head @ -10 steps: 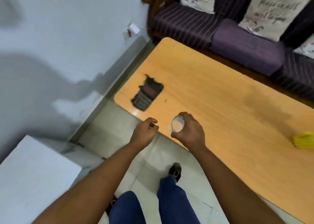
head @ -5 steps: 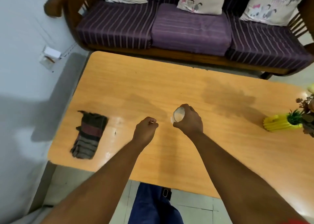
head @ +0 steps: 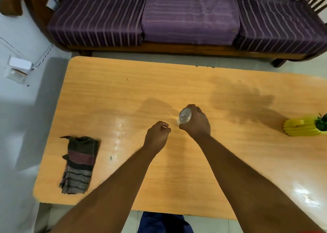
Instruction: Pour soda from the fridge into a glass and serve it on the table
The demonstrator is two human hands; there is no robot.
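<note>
A clear glass (head: pixel 184 117) with pale liquid inside is gripped from the right side by my right hand (head: pixel 196 122), over the middle of the orange wooden table (head: pixel 123 91). Whether the glass rests on the tabletop or hangs just above it, I cannot tell. My left hand (head: pixel 156 135) is curled into a loose fist just left of the glass, holding nothing and not touching it. No soda bottle or fridge is in view.
A folded striped cloth (head: pixel 78 163) lies near the table's left front corner. A yellow ribbed plant pot (head: pixel 300 127) stands at the right edge. A purple striped sofa (head: pixel 177 15) runs along the far side. A white wall with a socket (head: pixel 17 70) is on the left.
I have stepped from the table's corner to its long front side. Both hands with the glass have moved from the table's edge inward over its middle.
</note>
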